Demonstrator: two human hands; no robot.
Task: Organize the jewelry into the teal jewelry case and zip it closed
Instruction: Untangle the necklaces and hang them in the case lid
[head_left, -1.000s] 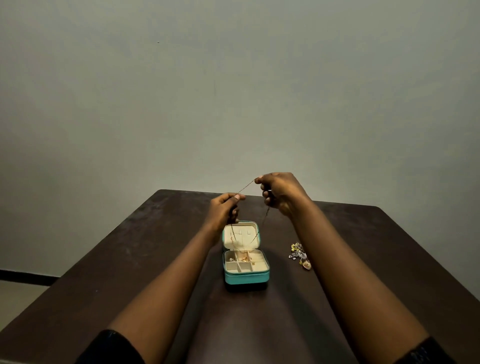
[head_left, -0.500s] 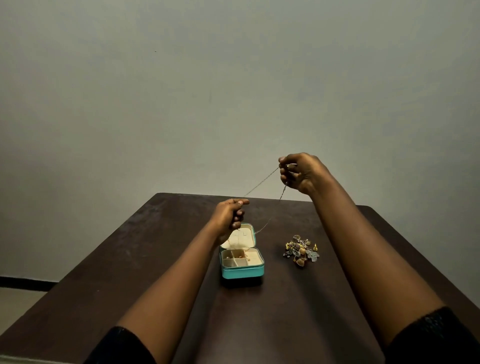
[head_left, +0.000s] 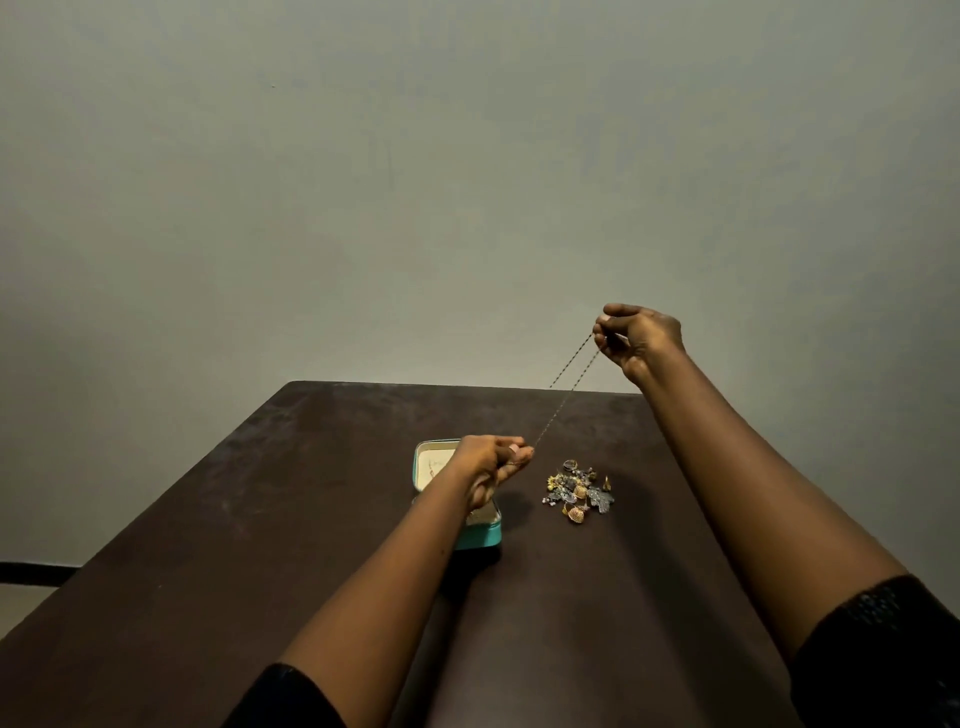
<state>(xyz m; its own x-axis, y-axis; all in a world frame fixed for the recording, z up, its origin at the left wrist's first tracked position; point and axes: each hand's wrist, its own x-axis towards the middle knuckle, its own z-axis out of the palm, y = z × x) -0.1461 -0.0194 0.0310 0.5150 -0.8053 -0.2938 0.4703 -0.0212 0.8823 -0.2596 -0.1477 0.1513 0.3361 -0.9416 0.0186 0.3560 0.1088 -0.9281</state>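
The teal jewelry case (head_left: 483, 535) lies open on the dark table, its cream-lined lid (head_left: 431, 462) standing behind; my left forearm hides most of its tray. A thin chain necklace (head_left: 563, 395) is stretched taut between my hands as a doubled strand. My left hand (head_left: 491, 467) pinches its lower end just above the case's right side. My right hand (head_left: 639, 340) pinches the upper end, raised high to the right above the table's far edge. A small heap of loose jewelry (head_left: 576, 491), gold and silver pieces, lies on the table right of the case.
The dark brown table (head_left: 260, 545) runs from me to a far edge at a plain grey wall (head_left: 467, 182). A dark strip of skirting (head_left: 31, 571) shows at the lower left beyond the table's left edge.
My right hand has risen and moved right, drawing the chain longer and steeper. My left hand has lowered to the case's right side. The view has shifted left.
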